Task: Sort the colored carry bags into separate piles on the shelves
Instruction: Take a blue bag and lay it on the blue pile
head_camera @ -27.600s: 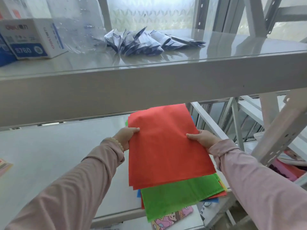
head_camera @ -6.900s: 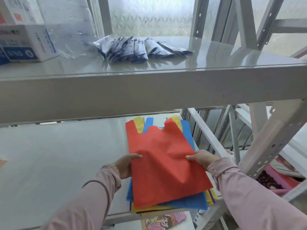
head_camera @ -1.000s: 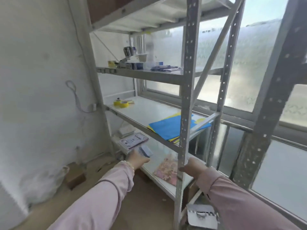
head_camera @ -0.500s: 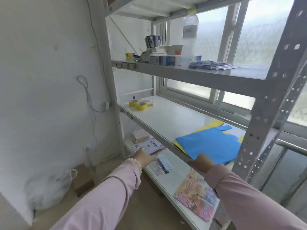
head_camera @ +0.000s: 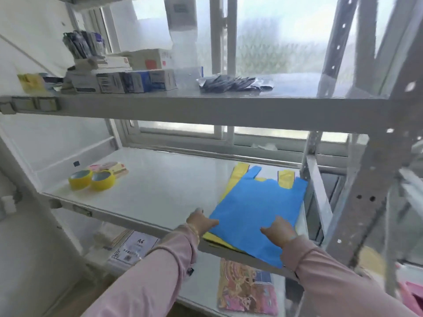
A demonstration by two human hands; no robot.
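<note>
A blue carry bag (head_camera: 258, 209) lies on top of a small stack at the right end of the middle shelf (head_camera: 160, 191). Yellow bags (head_camera: 238, 177) stick out under it at the back and along its left edge. My left hand (head_camera: 200, 221) is at the stack's front left corner, thumb on the blue bag. My right hand (head_camera: 278, 229) rests on the blue bag near its front edge, fingers bent; whether it pinches the fabric is unclear.
Two yellow tape rolls (head_camera: 91, 179) sit at the shelf's left end. Boxes (head_camera: 128, 81) and dark packets (head_camera: 231, 82) fill the upper shelf. The lower shelf holds an A4 paper pack (head_camera: 135, 245) and a patterned pink bag (head_camera: 245, 289). A perforated steel post (head_camera: 366, 202) stands right.
I have stepped closer and face the middle shelf. Both hands rose from the lower shelf's edge onto the blue bag stack. The red and green bags seen earlier are out of view.
</note>
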